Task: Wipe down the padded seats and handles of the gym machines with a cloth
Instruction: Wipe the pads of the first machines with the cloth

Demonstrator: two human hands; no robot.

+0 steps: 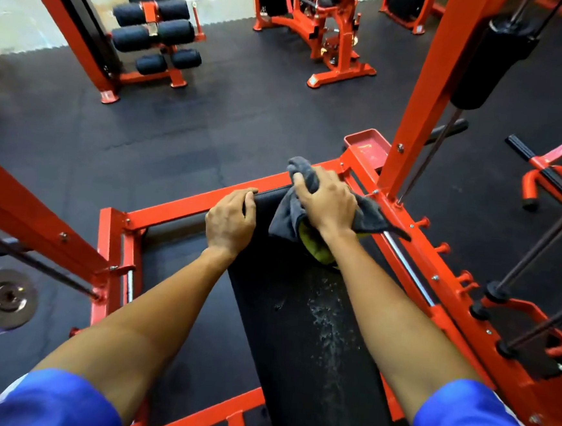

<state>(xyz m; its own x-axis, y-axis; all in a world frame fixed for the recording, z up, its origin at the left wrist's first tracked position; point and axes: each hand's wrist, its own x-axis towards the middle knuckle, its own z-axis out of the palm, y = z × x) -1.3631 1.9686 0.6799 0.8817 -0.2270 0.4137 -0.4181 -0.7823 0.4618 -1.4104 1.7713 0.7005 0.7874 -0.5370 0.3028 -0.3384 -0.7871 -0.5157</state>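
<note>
- Left grip (230, 220): fingers curl over the edge of the padded seat (298, 315) at its 11 o'clock corner, beside the orange frame (186, 205). Use this hold to brace the body.
- Cloth (286, 213): grey and bunched, it lies on the seat's 12 o'clock end. A yellow-green piece (317, 249) shows beneath it.
- Right grip (327, 203): closed round the cloth, pressing down. Flatten the cloth for wider contact.
- Spray droplets (328, 320): these trail toward 6 o'clock. Draw the cloth along them in overlapping strokes with even pressure.
</note>
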